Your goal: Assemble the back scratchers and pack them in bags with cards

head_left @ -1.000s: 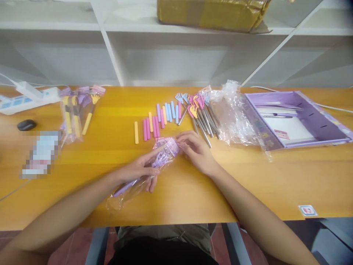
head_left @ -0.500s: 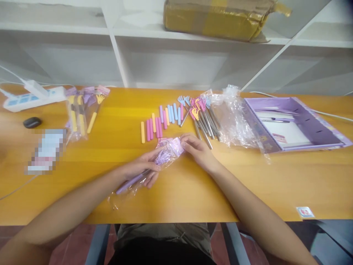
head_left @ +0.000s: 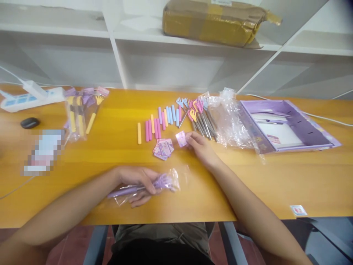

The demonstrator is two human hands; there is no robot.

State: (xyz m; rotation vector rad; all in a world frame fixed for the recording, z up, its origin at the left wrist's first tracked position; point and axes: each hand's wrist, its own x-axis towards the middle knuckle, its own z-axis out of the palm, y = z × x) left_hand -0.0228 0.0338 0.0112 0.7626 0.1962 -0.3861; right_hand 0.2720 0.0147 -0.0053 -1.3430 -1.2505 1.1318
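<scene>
Low over the table's front half, my left hand [head_left: 140, 182] grips a purple back scratcher [head_left: 164, 182] inside a clear plastic bag [head_left: 176, 180]; its hand-shaped end points right. My right hand [head_left: 200, 145] pinches a small pink card [head_left: 181, 139] between thumb and fingers. Just left of that card lies a loose stack of similar printed cards [head_left: 163, 149]. Behind the stack are several pink, yellow, purple and blue handle tubes [head_left: 153, 127]. Metal back scratcher rods [head_left: 205, 123] with pink, blue and yellow hand-shaped ends lie in a heap beyond my right hand.
Crumpled clear plastic bags [head_left: 230, 121] lie beside an open purple box [head_left: 271, 149] at right. At left are bagged yellow scratchers [head_left: 79, 117], a power strip [head_left: 55, 95], a black mouse-like item [head_left: 30, 123] and a blurred phone-shaped object [head_left: 45, 151]. A taped carton [head_left: 212, 24] rests on the shelf.
My left hand has drawn the bagged scratcher down toward the front edge, away from the cards. My right hand has come apart from the bag with a single card, and the card stack is uncovered.
</scene>
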